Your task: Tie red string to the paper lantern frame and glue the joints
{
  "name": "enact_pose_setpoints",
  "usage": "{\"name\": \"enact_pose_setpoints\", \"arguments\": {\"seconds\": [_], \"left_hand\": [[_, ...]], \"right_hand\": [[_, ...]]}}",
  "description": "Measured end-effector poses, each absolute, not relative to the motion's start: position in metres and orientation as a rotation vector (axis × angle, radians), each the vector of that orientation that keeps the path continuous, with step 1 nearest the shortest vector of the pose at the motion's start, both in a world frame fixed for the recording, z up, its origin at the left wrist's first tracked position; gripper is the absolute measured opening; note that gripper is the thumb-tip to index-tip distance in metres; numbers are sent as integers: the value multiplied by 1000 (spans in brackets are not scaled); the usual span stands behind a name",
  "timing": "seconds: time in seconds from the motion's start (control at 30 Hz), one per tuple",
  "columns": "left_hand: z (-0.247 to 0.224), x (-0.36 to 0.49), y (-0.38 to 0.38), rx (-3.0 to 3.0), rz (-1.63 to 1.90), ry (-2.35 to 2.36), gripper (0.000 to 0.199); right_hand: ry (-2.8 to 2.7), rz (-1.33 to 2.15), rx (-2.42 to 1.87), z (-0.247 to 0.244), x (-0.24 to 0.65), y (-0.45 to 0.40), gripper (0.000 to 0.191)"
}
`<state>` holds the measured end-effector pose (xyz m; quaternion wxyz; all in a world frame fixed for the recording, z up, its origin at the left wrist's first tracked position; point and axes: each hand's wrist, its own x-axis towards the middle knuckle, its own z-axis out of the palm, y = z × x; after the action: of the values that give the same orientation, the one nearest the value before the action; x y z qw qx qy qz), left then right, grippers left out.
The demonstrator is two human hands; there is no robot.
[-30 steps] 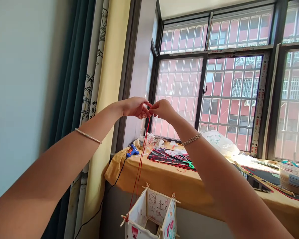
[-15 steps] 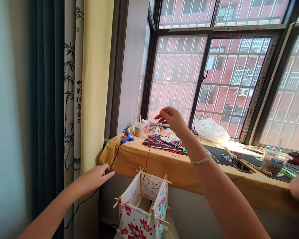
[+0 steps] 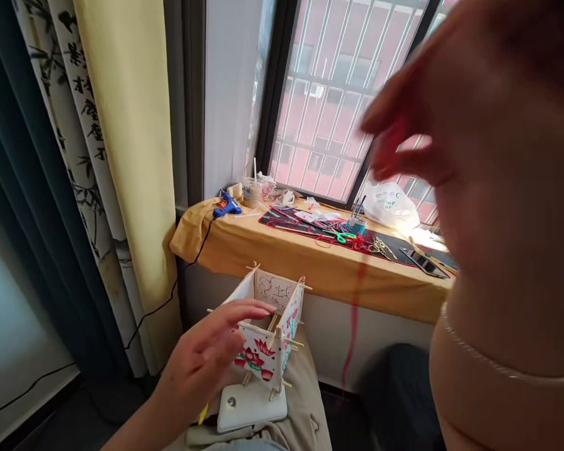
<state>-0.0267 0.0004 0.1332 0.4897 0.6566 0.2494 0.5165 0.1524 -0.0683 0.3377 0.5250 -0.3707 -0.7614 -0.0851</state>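
Close to the camera, my right hand is raised high and blurred, thumb and fingers pinched on a red string that hangs down below it. My left hand hovers at the near left corner of the lantern frame, its fingers stretched out and apart, hiding that corner. The lantern frame is box-shaped, with wooden sticks at its corners and white panels painted with red lotus flowers. It stands on my lap, open at the top. Whether the string touches the lantern cannot be seen.
A white phone-like case lies on my lap. On the yellow-covered ledge are a blue glue gun, a cup, green scissors, a phone and a plastic bag. A black cord hangs at the left.
My right hand has risen toward the camera with the red string, which now hangs away from the lantern. My left hand has moved right to the lantern's corner. The view has tilted down.
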Motion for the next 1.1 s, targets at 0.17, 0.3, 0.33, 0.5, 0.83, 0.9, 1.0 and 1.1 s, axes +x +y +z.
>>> {"name": "enact_pose_setpoints", "arguments": {"seconds": [0.17,0.3,0.33,0.5,0.83,0.9,1.0,1.1], "left_hand": [[134,1,-10,1143,1015,490,41],[104,13,-10,960,941,689,33],[94,15,-10,935,931,732,34],[54,27,-9,852,903,885,44],[38,37,-12,907,927,965,46],[37,40,-15,928,898,948,45],[33,47,-18,890,927,910,43],[31,53,-21,787,970,895,44]], "right_hand": [[-2031,34,-1066,246,142,-33,10],[-1877,170,-1372,146,173,-6,10],[-1843,219,-1412,124,181,-1,9],[-1651,389,-1455,68,187,12,10],[-1510,555,-1425,53,182,11,11],[-1504,493,-1431,46,183,2,10],[-1533,322,-1439,39,182,-9,10],[-1548,161,-1420,37,179,-16,12]]}}
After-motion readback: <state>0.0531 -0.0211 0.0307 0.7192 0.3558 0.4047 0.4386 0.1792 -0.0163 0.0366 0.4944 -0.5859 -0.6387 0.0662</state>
